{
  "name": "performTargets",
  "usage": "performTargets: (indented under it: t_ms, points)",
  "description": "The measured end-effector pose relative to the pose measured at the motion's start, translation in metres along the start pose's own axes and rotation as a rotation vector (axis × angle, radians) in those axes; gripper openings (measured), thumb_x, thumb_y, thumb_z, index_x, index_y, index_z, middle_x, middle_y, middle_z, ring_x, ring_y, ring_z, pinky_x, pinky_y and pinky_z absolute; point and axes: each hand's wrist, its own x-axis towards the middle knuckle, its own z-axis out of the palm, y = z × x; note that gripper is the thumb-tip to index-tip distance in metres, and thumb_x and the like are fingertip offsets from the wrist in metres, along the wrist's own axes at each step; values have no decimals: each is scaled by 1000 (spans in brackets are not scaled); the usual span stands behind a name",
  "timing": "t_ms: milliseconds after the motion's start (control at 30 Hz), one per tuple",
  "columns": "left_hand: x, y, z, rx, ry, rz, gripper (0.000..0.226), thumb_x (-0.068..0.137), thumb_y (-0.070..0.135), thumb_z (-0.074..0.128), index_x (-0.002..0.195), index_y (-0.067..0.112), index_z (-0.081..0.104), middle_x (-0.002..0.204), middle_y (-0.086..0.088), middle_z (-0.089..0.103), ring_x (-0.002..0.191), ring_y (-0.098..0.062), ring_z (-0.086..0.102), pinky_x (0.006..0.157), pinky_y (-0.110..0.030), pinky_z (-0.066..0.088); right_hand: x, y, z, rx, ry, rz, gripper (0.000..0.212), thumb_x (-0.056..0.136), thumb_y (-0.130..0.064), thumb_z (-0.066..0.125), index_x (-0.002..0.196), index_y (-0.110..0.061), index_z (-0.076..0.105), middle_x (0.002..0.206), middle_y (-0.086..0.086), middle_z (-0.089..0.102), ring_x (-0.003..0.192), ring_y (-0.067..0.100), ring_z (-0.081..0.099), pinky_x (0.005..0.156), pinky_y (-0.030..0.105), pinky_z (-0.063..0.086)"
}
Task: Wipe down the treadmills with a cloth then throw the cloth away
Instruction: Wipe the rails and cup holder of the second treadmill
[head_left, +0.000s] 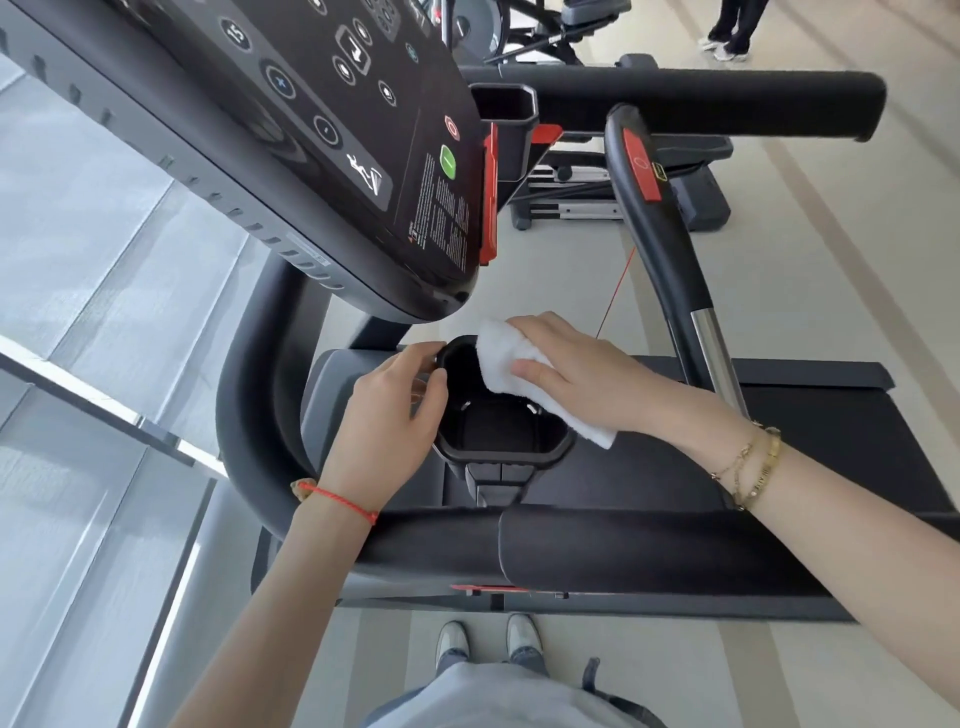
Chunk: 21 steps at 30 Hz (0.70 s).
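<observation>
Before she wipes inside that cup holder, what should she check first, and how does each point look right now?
1. Cloth in the right hand: ok, held.
2. Cloth at the cup holder rim: ok.
3. Left hand steadying the holder's edge: ok.
4. Holder free of objects: ok, none visible.
5. Cloth damp or clean enough: cannot tell.
6. Red safety cord away from the hands: ok.
</observation>
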Motion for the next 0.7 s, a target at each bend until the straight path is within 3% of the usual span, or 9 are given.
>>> performTargets:
  t_ms: [167, 267, 333, 467, 567, 700]
  points:
    - [-1, 1, -1, -13, -10, 9, 26, 96, 14, 54, 121, 19, 62, 95, 25, 58, 86, 13, 59, 74, 1, 40, 36, -31, -3, -223, -23, -99, 30, 101, -44, 35, 114, -19, 45, 101, -6, 51, 89, 25, 55, 68, 36, 32]
    - [-1, 1, 0, -8, -12, -1, 28, 97, 16, 54, 123, 19, 62, 101, 12, 65, 86, 10, 60, 76, 1, 40, 27, -23, 0, -265, 23, -80, 32, 101, -45, 35, 120, -20, 44, 111, -2, 54, 91, 28, 55, 70, 37, 35]
    - [-1, 0, 0, -2, -15, -14, 30, 97, 19, 53, 126, 20, 61, 106, 9, 67, 87, 6, 62, 76, 2, 38, 11, -9, -2, -177, 13, -15, 35, 102, -45, 33, 126, -21, 39, 113, -4, 52, 87, 28, 55, 71, 39, 39]
    - [-1, -1, 1, 8, -7, -25, 31, 98, 21, 52, 127, 21, 61, 106, 8, 68, 87, 3, 64, 76, 2, 37, -1, 6, -3, 59, -13, 89, 28, 101, -48, 32, 106, -21, 37, 81, -8, 43, 65, 11, 45, 54, 27, 26]
    - [-1, -1, 1, 3, -10, -18, 31, 98, 20, 53, 127, 20, 61, 106, 7, 68, 87, 1, 64, 76, 2, 38, 20, -10, -4, -11, 9, 12, 27, 102, -44, 36, 92, -19, 39, 79, -9, 42, 71, 14, 45, 57, 28, 26]
    - [-1, -1, 1, 12, -4, 0, 31, 97, 18, 54, 127, 19, 61, 105, 8, 67, 85, 12, 60, 74, 3, 36, 30, -20, -2, -69, 19, -38, 30, 101, -44, 38, 102, -15, 47, 84, -12, 44, 83, 21, 50, 68, 35, 30]
